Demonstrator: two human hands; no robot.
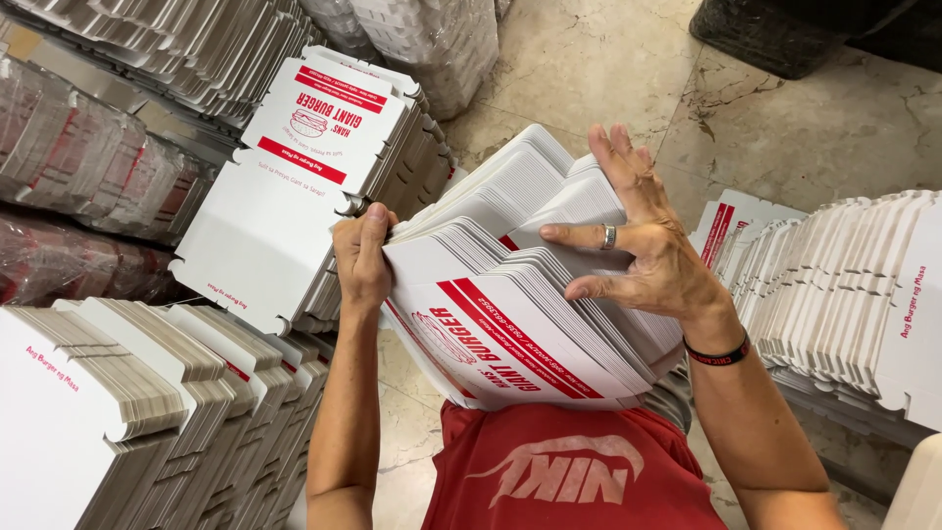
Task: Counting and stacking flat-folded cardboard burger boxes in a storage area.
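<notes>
A thick stack of flat white cardboard box blanks with red stripes is held above the lap, over the marble floor. Its left edge is clenched by the left hand; the right hand is spread across its fanned top. Similar stacked blanks lie behind, and more to the right.

A packing or storage room for flat printed cartons.

Stacks of unfolded white-and-red burger boxes fill the left of the frame, more stacks stand at the right, shrink-wrapped bundles lie at the far left, all on a marble-tiled floor.
</notes>
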